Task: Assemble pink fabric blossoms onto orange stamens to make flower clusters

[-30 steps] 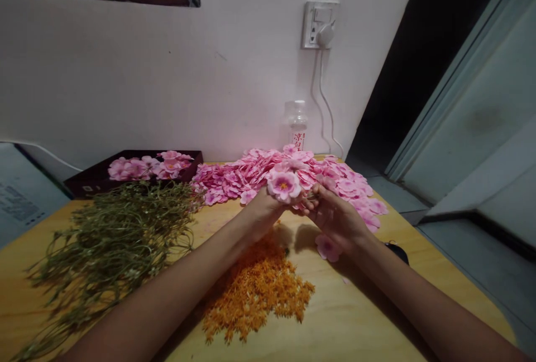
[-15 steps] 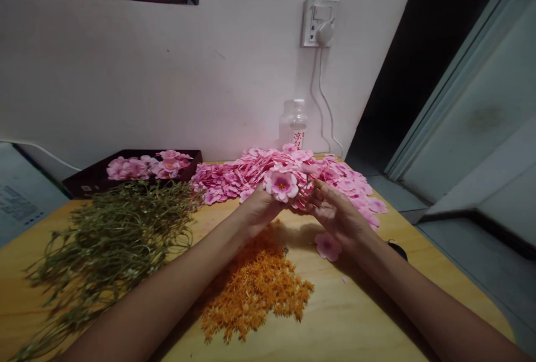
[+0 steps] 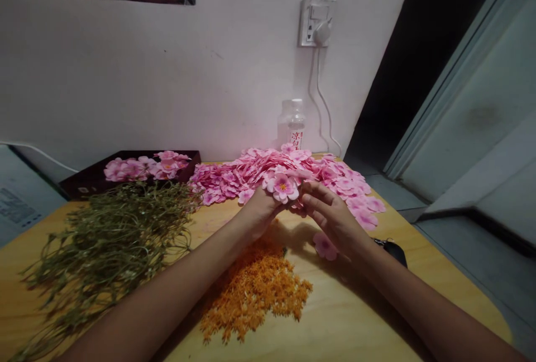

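Observation:
An artificial pink flower [image 3: 283,187] with a yellow centre faces me, held in my left hand [image 3: 263,208], whose fingers are mostly hidden behind it. Close beside it on the right is my right hand [image 3: 329,211], fingers curled and pinched at the flower's side. What lies between those fingertips is too small and hidden to tell. Just behind both hands spreads a big heap of pink petal pieces [image 3: 259,166]. One loose pink petal piece [image 3: 324,246] lies on the table under my right hand. Below my left wrist is a pile of orange flower centres [image 3: 255,289].
Tangled green stems [image 3: 121,239] cover the table's left side. Behind them, a dark box [image 3: 90,180] holds several finished pink flowers [image 3: 146,166]. A clear bottle [image 3: 296,122] stands by the wall. A black object [image 3: 393,251] sits near the right edge of the wooden table [image 3: 452,300].
My right hand has moved slightly left and its fingers have closed in nearer to the flower. The flower in my left hand has turned a little. The view has shifted slightly.

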Motion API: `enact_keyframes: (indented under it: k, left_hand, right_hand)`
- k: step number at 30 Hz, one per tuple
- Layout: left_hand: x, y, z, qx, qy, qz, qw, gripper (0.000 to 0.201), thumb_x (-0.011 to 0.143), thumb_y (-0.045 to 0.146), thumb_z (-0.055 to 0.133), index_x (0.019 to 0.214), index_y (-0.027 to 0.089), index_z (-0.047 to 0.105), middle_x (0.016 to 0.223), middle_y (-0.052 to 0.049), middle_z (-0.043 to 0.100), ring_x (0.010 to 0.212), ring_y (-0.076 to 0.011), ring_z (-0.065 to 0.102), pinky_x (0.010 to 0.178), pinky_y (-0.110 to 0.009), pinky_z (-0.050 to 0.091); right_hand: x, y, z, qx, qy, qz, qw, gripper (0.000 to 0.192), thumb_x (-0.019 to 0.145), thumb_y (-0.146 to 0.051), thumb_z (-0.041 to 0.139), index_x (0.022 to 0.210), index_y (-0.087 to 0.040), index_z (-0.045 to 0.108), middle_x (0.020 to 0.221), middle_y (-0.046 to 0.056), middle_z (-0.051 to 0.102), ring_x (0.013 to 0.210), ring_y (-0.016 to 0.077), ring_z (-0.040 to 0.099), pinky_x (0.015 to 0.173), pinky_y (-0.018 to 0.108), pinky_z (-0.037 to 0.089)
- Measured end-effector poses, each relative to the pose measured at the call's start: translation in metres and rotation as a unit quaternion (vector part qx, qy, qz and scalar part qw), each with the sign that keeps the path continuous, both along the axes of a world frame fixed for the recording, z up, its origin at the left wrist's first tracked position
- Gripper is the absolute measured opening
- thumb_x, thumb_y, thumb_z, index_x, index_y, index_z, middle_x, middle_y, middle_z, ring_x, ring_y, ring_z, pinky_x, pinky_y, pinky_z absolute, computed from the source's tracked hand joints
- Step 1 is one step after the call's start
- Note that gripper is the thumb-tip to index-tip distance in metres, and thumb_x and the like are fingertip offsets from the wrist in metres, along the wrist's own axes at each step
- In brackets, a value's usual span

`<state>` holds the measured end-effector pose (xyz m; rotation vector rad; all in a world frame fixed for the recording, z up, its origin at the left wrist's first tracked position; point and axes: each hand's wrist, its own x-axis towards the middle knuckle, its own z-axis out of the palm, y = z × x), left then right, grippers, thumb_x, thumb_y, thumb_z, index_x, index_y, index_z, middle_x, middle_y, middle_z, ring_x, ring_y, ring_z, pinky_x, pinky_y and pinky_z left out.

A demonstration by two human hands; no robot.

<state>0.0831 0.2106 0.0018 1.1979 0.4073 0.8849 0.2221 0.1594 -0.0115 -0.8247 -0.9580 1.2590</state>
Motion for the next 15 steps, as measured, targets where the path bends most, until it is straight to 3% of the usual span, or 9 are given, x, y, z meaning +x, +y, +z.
enact_keyframes:
  k: [5, 9, 12, 15]
  left_hand:
    - [0.000, 0.003, -0.005, 0.016, 0.028, 0.006, 0.999, 0.025, 0.067, 0.023, 0.073, 0.089, 0.012, 0.067, 0.086, -0.008, 0.068, 0.073, -0.0152, 0.062, 0.068, -0.027, 0.048]
    - [-0.003, 0.007, -0.005, -0.041, 0.012, -0.017, 0.999, 0.024, 0.071, 0.024, 0.069, 0.093, 0.014, 0.066, 0.088, -0.007, 0.067, 0.076, -0.0145, 0.062, 0.076, -0.029, 0.048]
    - [-0.005, 0.009, 0.000, 0.015, 0.024, -0.046, 0.999, 0.030, 0.070, 0.024, 0.071, 0.098, 0.015, 0.065, 0.085, -0.006, 0.067, 0.072, -0.0148, 0.062, 0.071, -0.030, 0.047]
    - [-0.007, 0.008, 0.004, 0.062, 0.058, -0.037, 0.996, 0.029, 0.061, 0.020, 0.077, 0.087, 0.013, 0.067, 0.077, -0.004, 0.065, 0.067, -0.0131, 0.059, 0.066, -0.027, 0.046]
  right_hand:
    - [0.005, 0.005, -0.003, -0.017, 0.021, 0.066, 0.997, 0.033, 0.072, -0.028, 0.074, 0.105, -0.027, 0.067, 0.086, 0.001, 0.065, 0.072, 0.0124, 0.057, 0.062, 0.026, 0.045]
    - [0.008, 0.005, -0.003, -0.015, 0.032, 0.053, 0.998, 0.020, 0.072, -0.025, 0.074, 0.092, -0.024, 0.069, 0.082, -0.001, 0.063, 0.070, 0.0100, 0.056, 0.067, 0.025, 0.048]
    - [0.009, 0.003, -0.002, -0.021, 0.029, 0.033, 0.999, 0.014, 0.073, -0.026, 0.073, 0.084, -0.021, 0.068, 0.082, 0.000, 0.063, 0.071, 0.0105, 0.057, 0.072, 0.026, 0.049]
    - [0.010, 0.003, -0.001, -0.031, 0.038, 0.038, 0.998, 0.015, 0.072, -0.025, 0.073, 0.085, -0.020, 0.067, 0.083, 0.001, 0.064, 0.071, 0.0108, 0.058, 0.072, 0.025, 0.049]
